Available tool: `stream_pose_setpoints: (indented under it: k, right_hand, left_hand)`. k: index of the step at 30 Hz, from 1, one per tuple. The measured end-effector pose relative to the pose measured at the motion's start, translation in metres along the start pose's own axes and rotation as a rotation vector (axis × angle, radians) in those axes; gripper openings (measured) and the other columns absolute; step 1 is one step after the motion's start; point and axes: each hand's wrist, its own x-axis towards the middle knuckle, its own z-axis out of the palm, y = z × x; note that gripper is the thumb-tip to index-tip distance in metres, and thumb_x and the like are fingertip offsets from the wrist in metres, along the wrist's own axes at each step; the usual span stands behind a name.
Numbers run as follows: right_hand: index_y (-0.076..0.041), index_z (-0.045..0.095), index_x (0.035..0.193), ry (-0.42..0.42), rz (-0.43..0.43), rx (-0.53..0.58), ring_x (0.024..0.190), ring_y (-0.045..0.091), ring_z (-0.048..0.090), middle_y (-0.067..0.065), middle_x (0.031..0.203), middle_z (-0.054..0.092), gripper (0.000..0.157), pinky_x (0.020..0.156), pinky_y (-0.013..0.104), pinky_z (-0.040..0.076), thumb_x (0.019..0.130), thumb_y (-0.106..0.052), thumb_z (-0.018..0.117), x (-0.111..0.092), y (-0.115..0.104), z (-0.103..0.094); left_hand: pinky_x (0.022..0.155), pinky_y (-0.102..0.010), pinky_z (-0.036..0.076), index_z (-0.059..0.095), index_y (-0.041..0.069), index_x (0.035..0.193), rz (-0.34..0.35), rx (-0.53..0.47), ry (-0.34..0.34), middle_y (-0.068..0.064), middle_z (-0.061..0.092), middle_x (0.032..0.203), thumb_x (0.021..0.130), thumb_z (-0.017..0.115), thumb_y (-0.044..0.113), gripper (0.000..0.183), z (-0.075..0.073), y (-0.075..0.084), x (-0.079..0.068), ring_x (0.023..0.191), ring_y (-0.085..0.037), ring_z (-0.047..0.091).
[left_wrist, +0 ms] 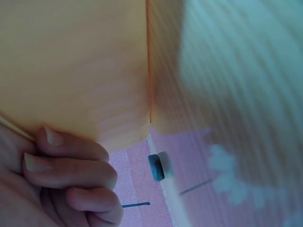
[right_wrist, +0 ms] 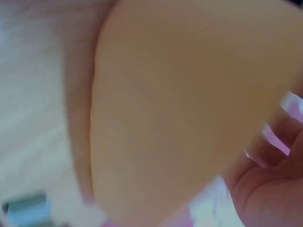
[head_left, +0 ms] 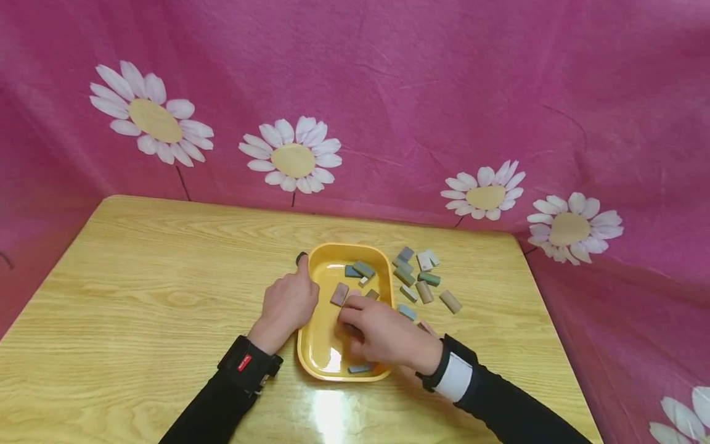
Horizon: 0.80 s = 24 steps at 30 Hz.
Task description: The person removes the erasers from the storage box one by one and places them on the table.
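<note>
A yellow plastic tray (head_left: 313, 364) stands on the wooden table, several small coloured blocks in it. At its left rim my left hand (head_left: 289, 300) grips the side; in the left wrist view the fingers (left_wrist: 71, 172) curl against the outer wall. My right hand (head_left: 383, 327) reaches over the right rim into the tray, fingers bent downward. Close by its fingertips lie a brownish-pink block (head_left: 339, 294) and a partly covered pink one. I cannot tell whether the right fingers hold a block. A blue-grey block (head_left: 360, 369) lies at the tray's near end.
Loose blocks, among them a green one (head_left: 429, 279) and a tan one (head_left: 450, 301), lie scattered right of the tray on the table (head_left: 166, 296). A dark block (head_left: 301, 258) sits just outside the tray's left rim. Behind hangs a pink cloth (head_left: 388, 92) with daisies.
</note>
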Motion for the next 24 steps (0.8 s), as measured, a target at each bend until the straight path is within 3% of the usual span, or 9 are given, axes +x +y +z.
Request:
stream_pose_setpoints:
  k: [5, 11, 16, 24]
  right_hand:
    - [-0.021, 0.055, 0.086, 0.201, 0.201, 0.042, 0.076, 0.006, 0.046, -0.011, 0.09, 0.047, 0.02, 0.063, 0.021, 0.04, 0.07, -0.011, 0.06, -0.034, 0.014, -0.019]
    - [-0.02, 0.058, 0.088, 0.341, 0.401, 0.089, 0.073, 0.007, 0.047, -0.01, 0.091, 0.05, 0.024, 0.058, 0.023, 0.043, 0.069, -0.006, 0.061, -0.078, 0.026, -0.005]
    - [-0.021, 0.059, 0.087, 0.35, 0.519, 0.108, 0.069, 0.005, 0.045, -0.008, 0.084, 0.049, 0.023, 0.057, 0.023, 0.04, 0.068, -0.008, 0.064, -0.097, 0.027, 0.019]
    - [-0.02, 0.062, 0.086, 0.289, 0.574, 0.066, 0.069, 0.006, 0.046, -0.009, 0.079, 0.051, 0.015, 0.061, 0.025, 0.041, 0.073, -0.014, 0.067, -0.099, 0.025, 0.031]
  left_hand:
    - [0.043, -0.034, 0.037, 0.024, 0.003, 0.14, 0.006, -0.012, -0.013, -0.005, 0.05, 0.061, 0.09, 0.038, 0.027, 0.057, 0.001, 0.001, 0.0, 0.049, -0.019, 0.048]
    - [0.042, -0.034, 0.037, 0.023, 0.003, 0.141, 0.006, -0.013, -0.016, -0.005, 0.05, 0.059, 0.091, 0.039, 0.027, 0.057, 0.0, 0.0, 0.0, 0.047, -0.019, 0.047]
    - [0.043, -0.034, 0.037, 0.025, 0.003, 0.139, 0.019, -0.014, -0.001, -0.004, 0.05, 0.06, 0.09, 0.04, 0.027, 0.056, 0.0, 0.001, 0.0, 0.048, -0.019, 0.047]
    - [0.043, -0.034, 0.037, 0.027, 0.003, 0.137, 0.016, -0.013, 0.0, -0.005, 0.05, 0.061, 0.09, 0.04, 0.027, 0.055, 0.0, 0.0, 0.0, 0.049, -0.018, 0.048]
